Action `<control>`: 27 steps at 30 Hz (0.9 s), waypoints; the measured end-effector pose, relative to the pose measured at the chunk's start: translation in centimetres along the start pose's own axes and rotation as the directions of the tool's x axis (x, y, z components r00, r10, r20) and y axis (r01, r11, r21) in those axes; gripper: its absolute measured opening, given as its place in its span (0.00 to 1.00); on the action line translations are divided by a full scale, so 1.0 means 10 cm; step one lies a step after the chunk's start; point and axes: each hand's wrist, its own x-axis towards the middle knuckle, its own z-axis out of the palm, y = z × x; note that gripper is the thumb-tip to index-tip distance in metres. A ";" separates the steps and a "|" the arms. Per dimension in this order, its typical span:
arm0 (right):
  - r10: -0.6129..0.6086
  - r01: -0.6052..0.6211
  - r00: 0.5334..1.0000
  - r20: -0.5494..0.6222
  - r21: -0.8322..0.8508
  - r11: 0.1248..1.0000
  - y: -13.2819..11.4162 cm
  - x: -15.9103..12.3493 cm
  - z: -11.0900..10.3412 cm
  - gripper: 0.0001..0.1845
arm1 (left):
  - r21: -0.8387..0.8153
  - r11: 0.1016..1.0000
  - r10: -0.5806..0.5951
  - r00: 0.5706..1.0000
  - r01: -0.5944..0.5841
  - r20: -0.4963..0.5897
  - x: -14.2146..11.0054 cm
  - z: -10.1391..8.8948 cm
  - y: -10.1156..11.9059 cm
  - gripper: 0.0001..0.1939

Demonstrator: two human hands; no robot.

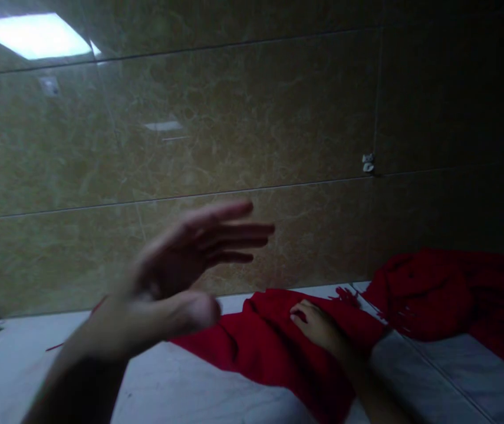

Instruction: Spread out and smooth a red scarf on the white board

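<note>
Along the foot of a tiled wall [234,147], a red cloth [260,341] lies rumpled on a white surface [181,383]; its long axis runs crosswise, roughly parallel to the wall, with the fringe [346,296] pointing right, toward a second red cloth [432,294], and a broad fold trailing away from the wall; the right hand [320,330] rests on the red cloth, fingers curled, presumably to steady it; in this dim light one cannot tell whether they pinch fabric; the left hand [172,274], blurred, is raised above, thumb and fingers apart with nothing between them, probably to leave the cloth free.
</note>
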 end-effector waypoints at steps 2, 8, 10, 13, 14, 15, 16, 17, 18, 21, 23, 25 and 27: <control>0.008 -0.008 1.000 0.021 -0.013 1.000 0.00 0.01 0.01 0.10 | 0.013 0.984 0.179 0.984 -0.179 -0.012 0.43 0.20 0.01 0.27; 0.048 -0.044 0.998 0.049 -0.083 0.996 -0.02 0.02 -0.03 0.23 | 0.428 0.898 0.144 0.987 -0.103 -0.066 1.08 0.81 -1.17 0.21; 0.065 -0.056 0.995 0.077 -0.120 0.991 -0.03 0.01 -0.04 0.25 | 0.546 0.837 0.101 0.992 -0.042 -0.080 1.06 0.87 -1.53 0.23; 0.089 -0.065 0.989 0.121 -0.190 0.980 -0.04 0.02 -0.05 0.20 | 0.584 0.812 0.081 0.992 -0.009 -0.097 0.97 0.82 -1.70 0.22; 0.105 -0.078 0.988 0.114 -0.216 0.973 -0.05 0.02 -0.05 0.18 | 0.572 0.820 0.062 0.993 0.007 -0.101 0.94 0.77 -1.68 0.22; 0.119 -0.093 0.988 0.100 -0.238 0.967 -0.05 0.02 -0.05 0.17 | 0.564 0.825 0.035 0.994 0.031 -0.106 0.91 0.70 -1.65 0.23; 0.128 -0.104 0.988 0.085 -0.249 0.963 -0.06 0.02 -0.05 0.16 | 0.567 0.821 0.004 0.993 0.065 -0.121 0.88 0.61 -1.61 0.24; 0.130 -0.108 0.989 0.073 -0.244 0.964 -0.07 0.02 -0.06 0.15 | 0.584 0.804 -0.026 0.988 0.112 -0.154 0.84 0.51 -1.58 0.26; 0.123 -0.105 0.990 0.068 -0.221 0.970 -0.08 0.02 -0.07 0.15 | 0.605 0.777 -0.058 0.976 0.175 -0.208 0.80 0.39 -1.57 0.27; 0.065 -0.063 0.997 0.047 -0.047 0.997 -0.15 0.02 -0.11 0.15 | 0.582 0.658 -0.139 0.837 0.478 -0.530 0.61 0.00 -1.62 0.28; 0.027 -0.023 0.999 -0.042 0.086 0.996 -0.20 0.04 -0.14 0.17 | 0.525 0.566 -0.092 0.681 0.636 -0.727 0.51 -0.18 -1.67 0.26; 0.026 0.002 0.986 -0.166 0.165 0.986 -0.24 0.06 -0.16 0.19 | 0.506 0.564 0.020 0.602 0.652 -0.798 0.47 -0.22 -1.67 0.25; 0.054 -0.007 0.968 -0.247 0.187 0.982 -0.24 0.08 -0.18 0.21 | 0.559 0.655 0.129 0.654 0.509 -0.746 0.53 -0.09 -1.60 0.23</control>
